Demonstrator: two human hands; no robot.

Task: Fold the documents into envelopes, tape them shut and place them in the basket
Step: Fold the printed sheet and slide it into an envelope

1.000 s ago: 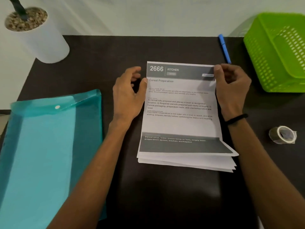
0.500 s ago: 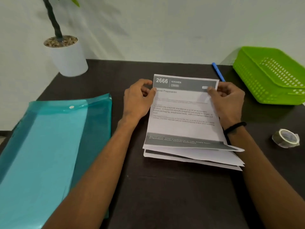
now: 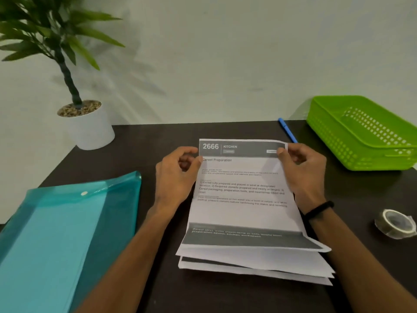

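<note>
Worktop (image 3: 225,294): dark. Basket (image 3: 361,141) far right, nothing seen inside. Documents (image 3: 252,260) stacked at centre, long axis near–far, header at far end. Top sheet (image 3: 241,213) unfolded; left hand (image 3: 178,175) and right hand (image 3: 304,170) each pinch a far corner. Tape roll (image 3: 396,224) right, untouched. Judged: folding, taping and basket placement all remain.

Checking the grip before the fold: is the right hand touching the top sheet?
Touching. The head view shows the right hand pinching the far right corner of the top sheet, thumb lying on the printed header.
</note>
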